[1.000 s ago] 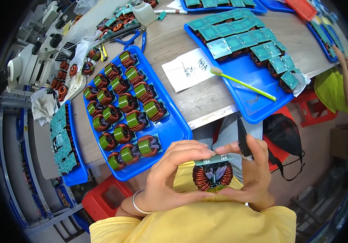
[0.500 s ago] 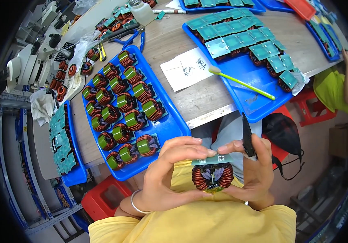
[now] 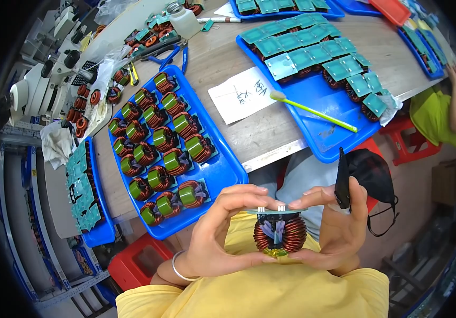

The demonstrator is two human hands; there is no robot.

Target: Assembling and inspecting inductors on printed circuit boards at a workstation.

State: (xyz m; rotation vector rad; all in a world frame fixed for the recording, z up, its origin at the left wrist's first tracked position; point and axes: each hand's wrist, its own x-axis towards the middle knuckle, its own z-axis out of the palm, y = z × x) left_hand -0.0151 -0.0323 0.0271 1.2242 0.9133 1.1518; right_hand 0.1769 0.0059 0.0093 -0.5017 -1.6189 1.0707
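Between my two hands, in front of my yellow shirt, is a copper-wound toroid coil [image 3: 280, 234] mounted on a green circuit board [image 3: 276, 212]. The board is on top, with small pale pins standing up from it. My left hand [image 3: 222, 228] grips it from the left, thumb under the coil and fingers at the board's upper side. My right hand [image 3: 339, 225] mirrors this from the right. A slim black tool [image 3: 342, 179] also sticks up from between my right fingers; its kind cannot be made out. Yellow-green material shows under the coil.
A blue tray [image 3: 222, 172] at left carries rows of similar coils with green tape. Another blue tray [image 3: 326, 151] bears boards on coils, with a green-handled brush [image 3: 318, 112] across it. Paper [image 3: 241, 98] lies between them. Microscopes [image 3: 37, 87] stand far left; a co-worker's sleeve [image 3: 440, 116] shows far right.
The coil and board have turned slightly in my hands, so the board now shows nearly edge-on. My right hand and the black tool have shifted a little to the right.
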